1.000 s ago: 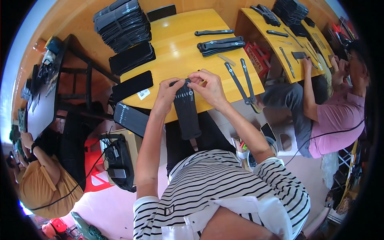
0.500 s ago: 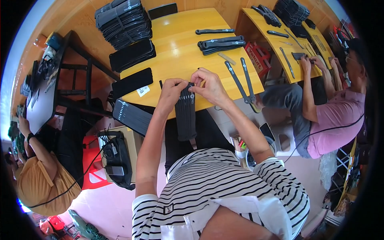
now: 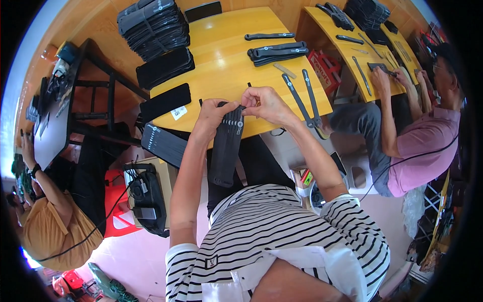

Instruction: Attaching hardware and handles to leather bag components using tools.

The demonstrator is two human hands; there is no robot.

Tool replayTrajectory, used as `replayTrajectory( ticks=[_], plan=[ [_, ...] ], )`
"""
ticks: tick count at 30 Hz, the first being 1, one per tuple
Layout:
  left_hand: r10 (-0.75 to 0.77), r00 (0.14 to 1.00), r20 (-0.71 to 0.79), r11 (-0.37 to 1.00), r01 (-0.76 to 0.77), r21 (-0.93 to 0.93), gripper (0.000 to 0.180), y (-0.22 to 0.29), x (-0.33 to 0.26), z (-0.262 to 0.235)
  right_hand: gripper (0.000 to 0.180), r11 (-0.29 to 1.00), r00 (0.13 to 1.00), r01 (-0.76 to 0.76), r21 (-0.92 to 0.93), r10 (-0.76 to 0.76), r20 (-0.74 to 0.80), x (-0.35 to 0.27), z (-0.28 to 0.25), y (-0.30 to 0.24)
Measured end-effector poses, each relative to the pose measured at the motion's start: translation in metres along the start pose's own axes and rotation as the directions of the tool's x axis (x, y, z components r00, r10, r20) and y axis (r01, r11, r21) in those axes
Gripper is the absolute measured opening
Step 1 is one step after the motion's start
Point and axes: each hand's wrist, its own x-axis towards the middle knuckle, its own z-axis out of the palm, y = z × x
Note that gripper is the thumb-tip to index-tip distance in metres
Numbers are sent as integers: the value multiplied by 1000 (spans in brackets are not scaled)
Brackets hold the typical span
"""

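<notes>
Both hands pinching top of the black strap bundle [image 3: 226,146] at table edge [image 3: 221,60]: L hand [image 3: 214,115] at 9, R hand [image 3: 264,103] at 3, fingers closed, prob. tight.

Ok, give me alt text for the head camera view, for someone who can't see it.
Seen from above, a person's left hand and right hand grip the top of a long black strip hanging over the edge of a yellow wooden table. Stacks of black strips lie beyond.

"What colour is the strap [image 3: 226,146]?"
"Black with small white marks. The counter [image 3: 226,65] is yellow wood."
"And the shirt [image 3: 271,236]?"
"Black and white stripes. The stool [image 3: 116,201] is red."
</notes>
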Motion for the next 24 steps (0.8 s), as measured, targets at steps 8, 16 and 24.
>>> replayTrajectory(
  ticks=[8, 16, 24],
  plan=[
    [136, 991, 14, 981, -137, 135, 15, 0, 2, 5, 17, 998, 997, 9, 59, -14, 82, 3, -6, 0],
    [361, 925, -115, 884, -301, 357, 13, -27, 18, 9, 15, 999, 1000, 19, -40, -18, 18, 3, 0, 5],
    [275, 930, -245, 939, -204, 278, 20, -24, 26, 8, 17, 846, 904, 330, -419, -411, -118, -19, 16, -1]
  ],
)
